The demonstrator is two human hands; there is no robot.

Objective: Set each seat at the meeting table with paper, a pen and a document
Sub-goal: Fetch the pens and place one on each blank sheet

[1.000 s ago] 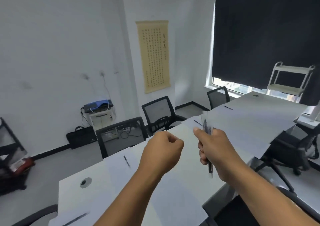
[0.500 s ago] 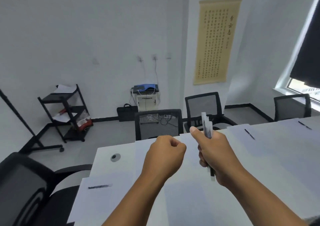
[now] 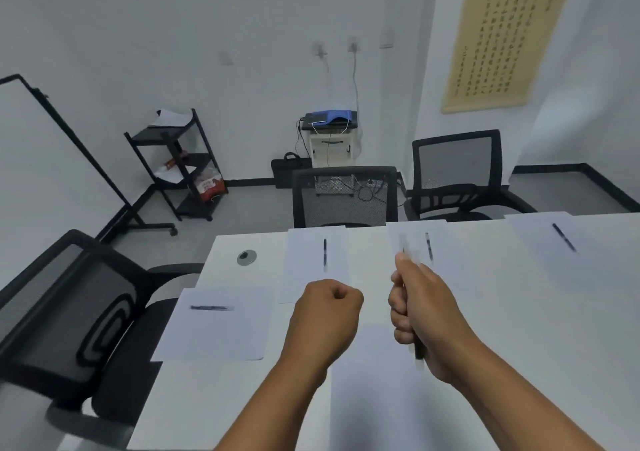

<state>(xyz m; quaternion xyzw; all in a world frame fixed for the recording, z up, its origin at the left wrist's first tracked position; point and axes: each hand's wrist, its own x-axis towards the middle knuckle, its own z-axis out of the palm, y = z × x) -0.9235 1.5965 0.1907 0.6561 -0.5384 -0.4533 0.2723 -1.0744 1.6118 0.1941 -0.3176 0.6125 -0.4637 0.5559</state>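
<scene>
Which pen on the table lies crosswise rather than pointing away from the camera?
The pen on the leftmost sheet, at the table's end; the other three pens run lengthwise along their sheets.

Over a white meeting table (image 3: pixel 519 312), a person's right hand (image 3: pixel 424 315) grips a bundle of pens (image 3: pixel 418 350) upright while the left hand (image 3: pixel 327 312) is curled into an empty fist. Sheets of paper (image 3: pixel 214 326), each topped with a pen (image 3: pixel 325 252), lie before black mesh chairs (image 3: pixel 344 196); a calligraphy scroll (image 3: pixel 502 35) hangs on the wall.
</scene>
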